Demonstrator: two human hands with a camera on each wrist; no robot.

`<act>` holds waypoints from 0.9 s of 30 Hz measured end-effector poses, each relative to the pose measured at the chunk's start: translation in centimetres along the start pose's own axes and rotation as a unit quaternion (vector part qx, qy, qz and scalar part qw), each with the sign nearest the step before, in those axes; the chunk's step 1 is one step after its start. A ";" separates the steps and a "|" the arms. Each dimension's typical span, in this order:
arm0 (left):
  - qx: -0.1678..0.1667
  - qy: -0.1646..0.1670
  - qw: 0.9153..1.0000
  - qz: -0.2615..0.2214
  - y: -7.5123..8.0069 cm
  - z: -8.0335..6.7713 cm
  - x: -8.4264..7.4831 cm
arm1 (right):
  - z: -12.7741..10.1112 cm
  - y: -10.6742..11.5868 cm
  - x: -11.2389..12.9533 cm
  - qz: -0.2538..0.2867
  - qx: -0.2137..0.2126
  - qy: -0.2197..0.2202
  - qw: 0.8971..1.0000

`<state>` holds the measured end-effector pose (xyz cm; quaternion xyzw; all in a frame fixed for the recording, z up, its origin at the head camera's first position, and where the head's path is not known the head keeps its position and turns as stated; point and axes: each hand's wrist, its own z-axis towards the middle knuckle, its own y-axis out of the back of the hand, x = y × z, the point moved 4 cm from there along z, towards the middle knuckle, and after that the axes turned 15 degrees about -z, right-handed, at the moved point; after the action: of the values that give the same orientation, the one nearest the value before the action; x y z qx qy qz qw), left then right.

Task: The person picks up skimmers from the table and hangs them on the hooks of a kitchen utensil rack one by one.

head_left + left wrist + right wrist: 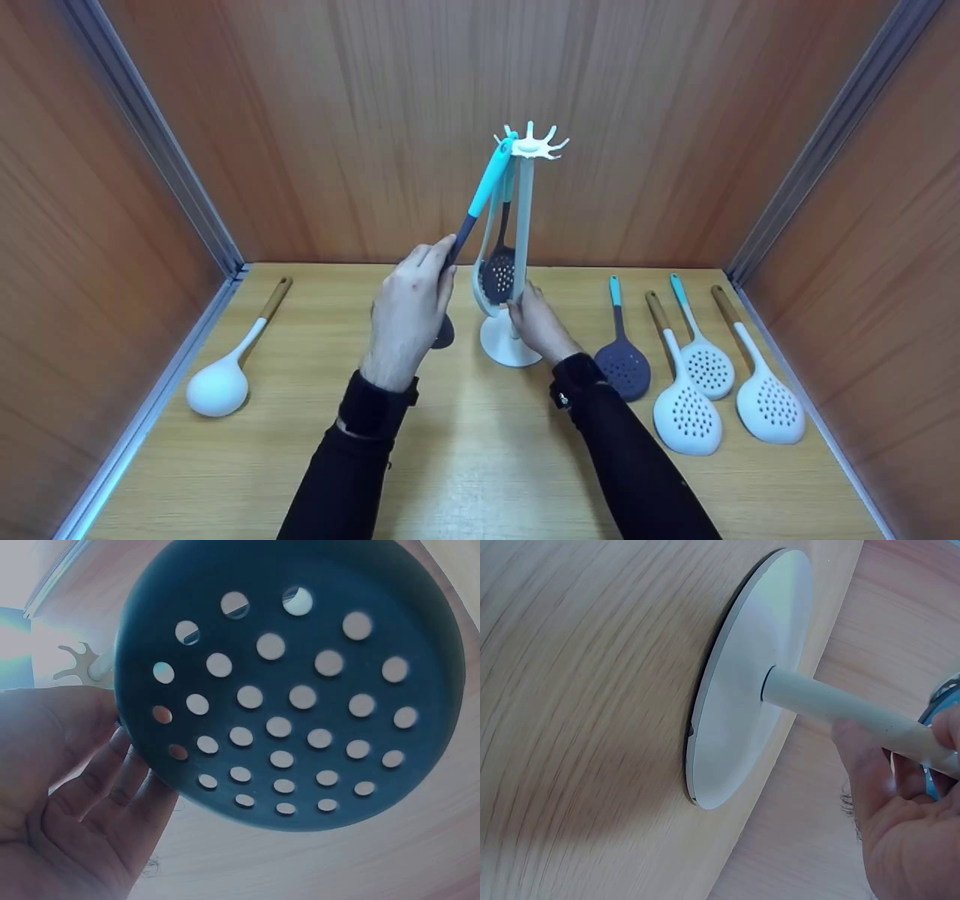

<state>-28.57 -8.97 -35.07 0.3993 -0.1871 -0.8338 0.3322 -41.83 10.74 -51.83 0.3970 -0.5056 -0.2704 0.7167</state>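
My left hand [409,311] pinches the dark shaft of a skimmer with a turquoise handle [491,176]. The handle slants up to the white hooks [530,142] of a utensil stand; whether its end hangs on a hook I cannot tell. The skimmer's round perforated head [247,717] fills much of the left wrist view. Low on the stand's pale post [523,217], my right hand [544,326] grips it above the round white base [757,690]. On the stand hang a dark skimmer [499,276] and a pale utensil [481,289], partly hidden.
A white ladle with a wooden handle [218,386] lies at the left. At the right lie a dark skimmer [624,367], a white one with a turquoise handle [709,367] and two wooden-handled white ones [686,420]. Wood panels [375,112] enclose the table.
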 end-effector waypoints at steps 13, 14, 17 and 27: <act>0.003 0.001 1.000 -0.002 -0.1 0.1 -0.2 | 0.1 0.1 0.1 0.002 0.013 -0.015 1.000; 0.005 0.002 1.000 -0.003 -0.2 0.1 -0.2 | 0.1 0.1 0.1 0.002 0.014 -0.016 1.000; 0.006 0.003 1.000 -0.005 -0.3 0.1 -0.1 | 0.0 0.1 0.1 0.001 0.012 -0.014 1.000; 0.010 -0.010 1.000 -0.009 -0.7 0.1 0.0 | -0.3 0.2 0.3 -0.018 -0.019 0.019 0.999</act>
<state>-28.89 -8.46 -35.44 0.3957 -0.1952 -0.8390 0.3185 -41.50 10.72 -51.56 0.3976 -0.4794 -0.2848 0.7287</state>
